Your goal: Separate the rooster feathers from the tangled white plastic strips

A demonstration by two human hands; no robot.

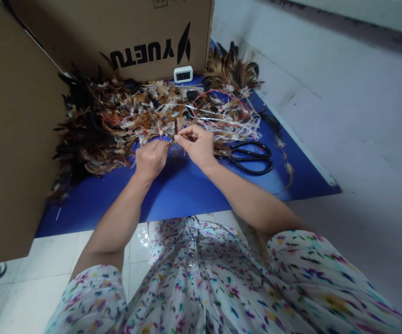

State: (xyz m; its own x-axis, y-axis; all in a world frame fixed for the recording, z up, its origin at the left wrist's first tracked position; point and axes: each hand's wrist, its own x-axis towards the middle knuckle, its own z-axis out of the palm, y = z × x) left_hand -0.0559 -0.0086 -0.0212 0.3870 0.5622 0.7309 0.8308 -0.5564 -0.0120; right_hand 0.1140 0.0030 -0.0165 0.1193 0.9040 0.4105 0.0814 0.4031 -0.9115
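My left hand (152, 160) is closed, back upward, over the near edge of a feather pile (127, 106); whatever its fingers grip is hidden. Just to its right, my right hand (198, 144) pinches a thin brown feather (176, 126) between thumb and fingertips. The two hands almost meet, with the feather's lower end between them. Brown, black and whitish feathers are heaped beyond and to the left. A pair of scissors (251, 157) with black looped handles lies beside my right hand, its blades partly hidden behind that hand.
A blue tabletop (187, 199) bears everything. Cardboard boxes (9, 139) stand left and behind. A small white digital clock (183, 74) sits at the back. Red and white strands (236, 123) lie right of the pile, near another feather bunch (232, 69). A wall (354, 116) borders the right side.
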